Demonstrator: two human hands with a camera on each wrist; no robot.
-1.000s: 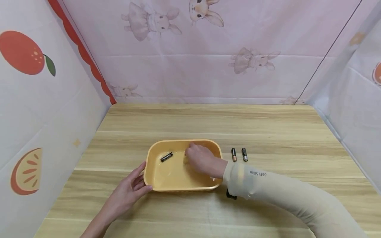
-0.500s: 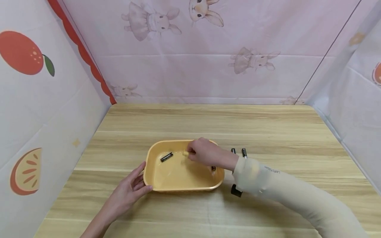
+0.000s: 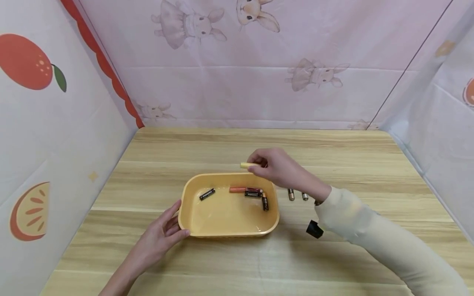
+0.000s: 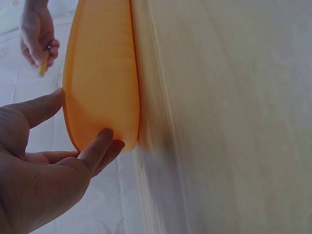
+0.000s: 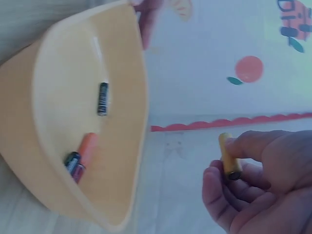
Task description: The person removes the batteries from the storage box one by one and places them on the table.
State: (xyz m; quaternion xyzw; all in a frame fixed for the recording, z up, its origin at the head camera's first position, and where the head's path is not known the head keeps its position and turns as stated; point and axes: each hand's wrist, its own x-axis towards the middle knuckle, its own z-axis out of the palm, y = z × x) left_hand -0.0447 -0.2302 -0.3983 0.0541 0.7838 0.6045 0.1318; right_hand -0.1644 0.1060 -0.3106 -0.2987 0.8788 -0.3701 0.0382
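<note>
My right hand [image 3: 275,166] pinches a yellow battery [image 3: 249,165] between thumb and fingers, above the far right rim of a yellow plastic basin [image 3: 226,235]. In the right wrist view, the battery's [image 5: 229,158] dark end faces the camera. My left hand [image 3: 161,232] holds the basin's near left corner, thumb at the rim and fingers against the outer wall [image 4: 105,73]. Inside the basin, a black battery [image 3: 207,194] lies alone at the left. An orange battery [image 3: 237,189] and several dark ones [image 3: 265,202] lie together at the right.
Two batteries [image 3: 291,195] lie on the wood-grain table [image 3: 185,152] right of the basin, partly hidden by my right wrist. A black device [image 3: 314,229] hangs under that wrist. Printed cloth walls [image 3: 237,94] enclose the table at the back and both sides.
My right hand has lifted the yellow battery out of the basin, moving up and to the right. The batteries at the basin's right are now uncovered. My left hand has stayed put.
</note>
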